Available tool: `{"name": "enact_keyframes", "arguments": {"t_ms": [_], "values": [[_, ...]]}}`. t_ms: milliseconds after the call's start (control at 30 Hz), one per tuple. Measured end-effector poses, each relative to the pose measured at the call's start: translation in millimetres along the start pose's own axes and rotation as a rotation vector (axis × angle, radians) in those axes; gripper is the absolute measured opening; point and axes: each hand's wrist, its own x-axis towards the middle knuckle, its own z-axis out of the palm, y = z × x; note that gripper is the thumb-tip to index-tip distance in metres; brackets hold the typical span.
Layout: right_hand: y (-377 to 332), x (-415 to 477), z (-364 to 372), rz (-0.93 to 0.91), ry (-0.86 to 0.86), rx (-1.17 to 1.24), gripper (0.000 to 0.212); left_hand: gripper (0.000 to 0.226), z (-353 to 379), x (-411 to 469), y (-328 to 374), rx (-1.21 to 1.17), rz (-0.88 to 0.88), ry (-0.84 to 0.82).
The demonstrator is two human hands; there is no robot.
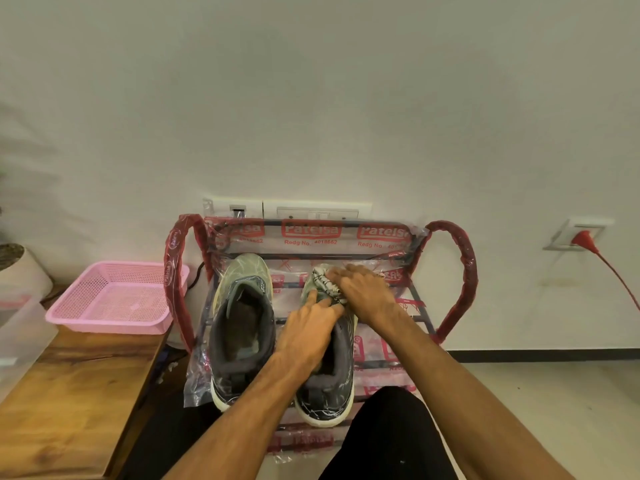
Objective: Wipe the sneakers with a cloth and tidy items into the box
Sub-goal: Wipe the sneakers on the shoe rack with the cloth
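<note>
A pale wall (pixel 311 98) fills the upper view; a white switch panel (pixel 317 213) sits low on it, and off to the right a socket (pixel 576 233) carries a red plug (pixel 585 239) whose red cable (pixel 620 282) trails down to the right; a dark skirting strip (pixel 554 356) runs where the wall meets the light floor (pixel 554 393). Against the wall stands a shoe rack (pixel 460 271), its bars and red looped sides wrapped in clear plastic printed with red labels. At the left is a wooden table (pixel 69 393); on it stand a pink basket (pixel 104 325), just beside the rack, and a clear plastic box (pixel 20 334), cut off by the frame edge; a white plant pot (pixel 24 268) stands behind them.

Two grey-green sneakers sit side by side on the rack's top tier, toes to the wall; the left sneaker (pixel 242 323) is untouched; the right sneaker (pixel 329 393) is under both hands. A patterned white cloth (pixel 325 284) lies bunched over its toe.

Both bare forearms reach forward from the bottom of the view; a knee in black trousers (pixel 391 438) shows below them. The left hand (pixel 308 327) rests on the right sneaker's tongue, fingers fairly straight and close together, tips touching the cloth; its thumb is hidden. The right hand (pixel 367 292) lies palm down on the cloth, pressing it onto the toe, fingers stretched out and slightly spread.
</note>
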Motion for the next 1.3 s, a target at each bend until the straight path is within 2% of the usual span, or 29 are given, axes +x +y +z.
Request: {"name": "enact_keyframes", "arguments": {"t_ms": [133, 267, 400, 567, 667, 767, 967, 1133, 1233, 1300], "values": [[1, 17, 1, 0.054, -0.004, -0.043, 0.071, 0.041, 0, -2, 1, 0.021, -0.003, -0.024], [-3, 11, -3, -0.024, 0.01, 0.104, 0.066, 0.04, 1, -2, -5, -0.013, -0.035, 0.002], [3, -3, 0, -0.036, 0.058, 0.292, 0.045, 0.047, -4, -4, -1, -0.043, -0.032, 0.017], [20, -13, -21, 0.108, -0.025, 0.616, 0.012, 0.05, -4, -8, 4, 0.018, -0.042, 0.038], [32, -22, -29, 0.233, 0.015, 0.79, 0.028, 0.057, -5, -5, 3, 0.03, -0.055, 0.069], [32, -24, -25, 0.406, 0.145, 0.891, 0.021, 0.065, -2, -1, 3, 0.092, -0.072, 0.077], [19, -17, -27, 0.489, 0.188, 0.88, 0.023, 0.059, -4, 17, 2, 0.213, -0.114, 0.037], [9, -7, -26, 0.346, 0.286, 0.724, 0.046, 0.066, 0, 8, -1, 0.177, -0.042, 0.065], [-3, -5, -19, 0.19, 0.16, 0.548, 0.051, 0.059, -2, 4, -3, 0.119, -0.057, 0.123], [-11, -10, -8, 0.156, 0.095, 0.507, 0.049, 0.048, -4, 2, -5, 0.093, -0.085, 0.179]]}}
